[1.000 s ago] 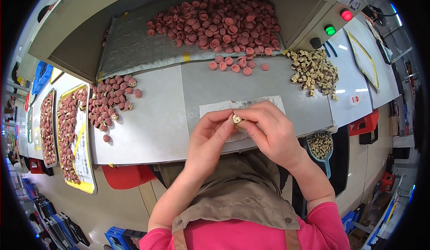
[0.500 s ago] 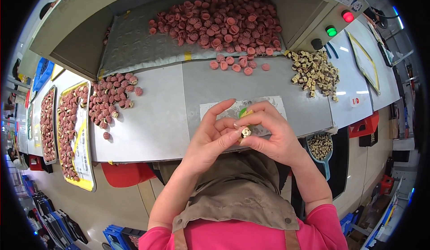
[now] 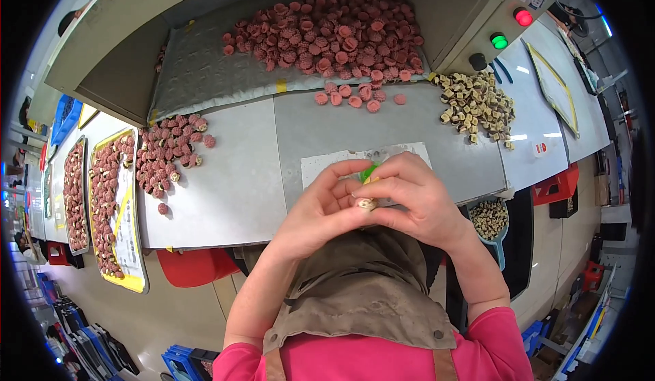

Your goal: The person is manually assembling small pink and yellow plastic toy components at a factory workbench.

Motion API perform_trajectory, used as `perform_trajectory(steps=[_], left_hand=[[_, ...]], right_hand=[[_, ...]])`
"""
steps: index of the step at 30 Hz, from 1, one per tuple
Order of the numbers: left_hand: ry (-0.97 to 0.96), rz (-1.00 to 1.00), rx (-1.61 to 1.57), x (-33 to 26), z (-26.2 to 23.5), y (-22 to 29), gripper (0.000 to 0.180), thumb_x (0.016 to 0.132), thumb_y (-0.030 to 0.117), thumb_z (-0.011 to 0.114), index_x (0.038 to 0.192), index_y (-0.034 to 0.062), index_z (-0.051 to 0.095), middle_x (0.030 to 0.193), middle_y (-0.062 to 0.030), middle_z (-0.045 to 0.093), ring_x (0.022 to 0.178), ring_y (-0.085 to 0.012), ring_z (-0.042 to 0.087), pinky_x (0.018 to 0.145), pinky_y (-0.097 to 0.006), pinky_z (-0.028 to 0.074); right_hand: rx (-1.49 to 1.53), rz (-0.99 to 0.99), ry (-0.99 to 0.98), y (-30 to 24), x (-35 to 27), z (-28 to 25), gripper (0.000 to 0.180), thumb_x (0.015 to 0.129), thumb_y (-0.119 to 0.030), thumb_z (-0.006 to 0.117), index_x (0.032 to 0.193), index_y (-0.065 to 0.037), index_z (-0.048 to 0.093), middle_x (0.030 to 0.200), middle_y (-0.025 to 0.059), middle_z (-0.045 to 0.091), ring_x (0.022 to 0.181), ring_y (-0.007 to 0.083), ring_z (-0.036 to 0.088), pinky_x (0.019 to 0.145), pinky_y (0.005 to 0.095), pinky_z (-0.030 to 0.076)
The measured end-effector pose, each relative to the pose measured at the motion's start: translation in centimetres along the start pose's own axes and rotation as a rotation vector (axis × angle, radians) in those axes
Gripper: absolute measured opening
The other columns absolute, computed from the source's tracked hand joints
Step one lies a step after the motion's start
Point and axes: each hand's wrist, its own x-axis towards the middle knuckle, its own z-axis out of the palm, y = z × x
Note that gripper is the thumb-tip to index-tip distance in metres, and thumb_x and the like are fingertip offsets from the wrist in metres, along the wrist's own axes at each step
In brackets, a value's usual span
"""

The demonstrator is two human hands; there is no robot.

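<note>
My left hand (image 3: 317, 212) and my right hand (image 3: 428, 207) meet above the table's front edge. Between the thumbs and fingertips they pinch a small cream-and-brown piece (image 3: 367, 204), mostly covered by the fingers. Just beyond it, a bright green object (image 3: 368, 173) with some yellow beside it shows between the hands; its shape and whether a finger grips it are hidden. Under the hands lies a worn white sheet (image 3: 315, 168). Further back are several loose pink raspberry-shaped cups (image 3: 355, 101). Cream-and-brown pieces (image 3: 477, 105) form a heap on the right.
A large pile of pink raspberry-shaped cups (image 3: 327, 40) fills the hooded machine's opening. At left lie filled raspberry-shaped pieces (image 3: 167, 152) beside a yellow-edged tray (image 3: 140, 258). A blue scoop (image 3: 500, 250) of small pieces sits at lower right. Red and green lights (image 3: 499, 41) mark the machine's post.
The fingers have closed in and turned the small piece, so less of it shows between the thumbs. Both hands stay together in nearly the same place. The view has shifted slightly.
</note>
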Motion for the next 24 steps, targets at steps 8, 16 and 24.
perform_trajectory(steps=[8,16,24], left_hand=[[0.063,0.013,-0.018,0.2,0.1,-0.7,0.051,0.094,0.025,0.055,0.135,0.0026,0.034,0.110,-0.0087,0.059,0.105,-0.0163,0.056,0.090,-0.030,0.045],[0.096,0.068,-0.036,0.3,0.1,-1.3,0.046,0.095,0.022,0.054,0.133,0.0029,0.036,0.113,-0.0089,0.059,0.105,-0.0156,0.056,0.091,-0.031,0.045],[0.399,0.168,0.385,-2.5,0.7,1.0,0.031,0.092,0.008,0.054,0.122,0.0027,0.047,0.105,-0.0056,0.059,0.095,-0.0136,0.056,0.085,-0.030,0.047]], right_hand=[[0.065,0.091,0.096,-0.1,-0.5,0.5,0.029,0.076,-0.008,0.071,0.104,-0.005,0.061,0.097,0.0079,0.059,0.093,0.0259,0.056,0.080,0.0338,0.047],[0.150,0.150,0.144,-0.4,-0.4,1.3,0.025,0.078,-0.004,0.066,0.102,-0.005,0.060,0.098,0.0091,0.059,0.093,0.0253,0.056,0.081,0.0336,0.047],[0.049,0.105,0.216,0.5,-0.8,-0.5,0.022,0.080,-0.002,0.062,0.102,-0.003,0.060,0.096,0.0094,0.059,0.089,0.0239,0.056,0.079,0.0327,0.046]])
